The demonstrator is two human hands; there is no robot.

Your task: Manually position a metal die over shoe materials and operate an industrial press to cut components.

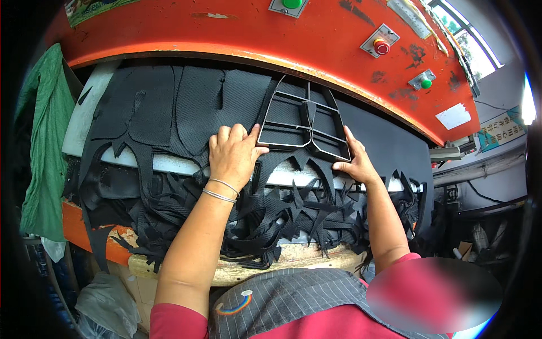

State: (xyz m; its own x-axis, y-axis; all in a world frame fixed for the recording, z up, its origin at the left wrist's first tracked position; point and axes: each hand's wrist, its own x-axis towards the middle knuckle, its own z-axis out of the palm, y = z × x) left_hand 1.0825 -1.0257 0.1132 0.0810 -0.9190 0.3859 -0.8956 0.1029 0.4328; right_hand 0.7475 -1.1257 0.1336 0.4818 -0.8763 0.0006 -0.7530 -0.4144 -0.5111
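A black metal cutting die (310, 116), an open frame with crossbars, lies on black textured sheet material (240, 87) under the front edge of the orange machine. My left hand (232, 155) is closed at the die's lower left corner, with its thumb and index finger against the wall. At the lower right corner, my right hand (357, 162) grips the frame between thumb and fingers. Cut outlines run through the sheet left of the die. The sheet right of it looks smoother and uncut.
Tangled black offcuts (316, 220) hang along the front over a wooden rail (226, 275). The orange machine head (248, 28) spans the back, with green buttons and a red stop knob (381, 46). A green cloth (48, 141) hangs at left, above a plastic bag (107, 302).
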